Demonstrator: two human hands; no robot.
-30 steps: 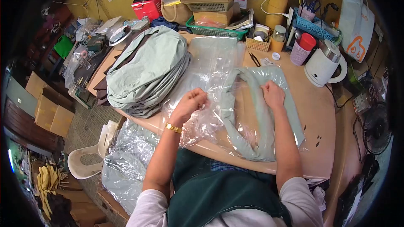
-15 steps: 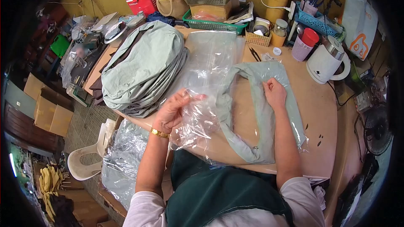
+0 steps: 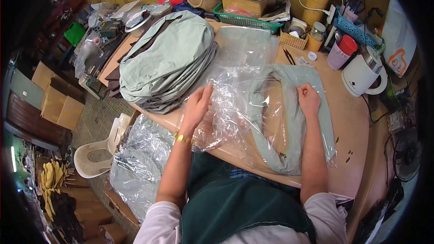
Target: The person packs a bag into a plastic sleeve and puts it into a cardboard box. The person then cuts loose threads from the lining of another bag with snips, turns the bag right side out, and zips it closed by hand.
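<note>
Right hand (image 3: pixel 308 100) pinched together, likely steadying cloth (image 3: pixel 294 147) at worktop (image 3: pixel 343 131) front edge; left hand (image 3: pixel 197 105) by plastic (image 3: pixel 228 104), can't tell grip.

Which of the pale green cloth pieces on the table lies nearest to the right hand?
The ring-shaped piece, beside the right hand. The tabletop shows through its open middle; the pile of other pieces lies farther left.
</note>
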